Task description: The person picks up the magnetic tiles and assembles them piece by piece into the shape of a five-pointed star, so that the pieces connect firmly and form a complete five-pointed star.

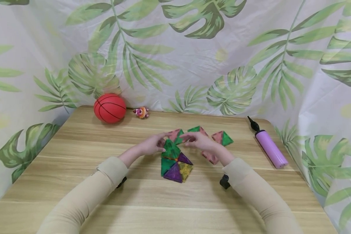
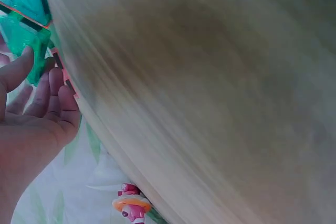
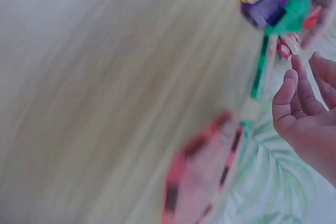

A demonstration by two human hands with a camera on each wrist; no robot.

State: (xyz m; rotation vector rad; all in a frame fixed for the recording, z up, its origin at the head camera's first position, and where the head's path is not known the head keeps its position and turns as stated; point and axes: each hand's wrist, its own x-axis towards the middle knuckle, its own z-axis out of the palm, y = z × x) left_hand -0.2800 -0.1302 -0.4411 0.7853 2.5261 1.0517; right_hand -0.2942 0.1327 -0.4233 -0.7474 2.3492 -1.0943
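Both hands, left hand (image 1: 152, 144) and right hand (image 1: 199, 140), loosely open, fingertips at 1 tile structure (image 1: 175, 162); 1 basketball (image 1: 110, 108), 1 pump (image 1: 269, 145).

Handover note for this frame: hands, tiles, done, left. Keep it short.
Left hand: fingers relaxed, at the raised green tile, grip not clear.
Right hand: relaxed, just right of that tile, holding nothing visible.
Tile cluster (green, purple, yellow triangles) sits mid table, green tile standing at its far edge.
Loose tiles lie behind and to the right.
Done: part of the shape joined.
Left: probably adding the loose tiles.
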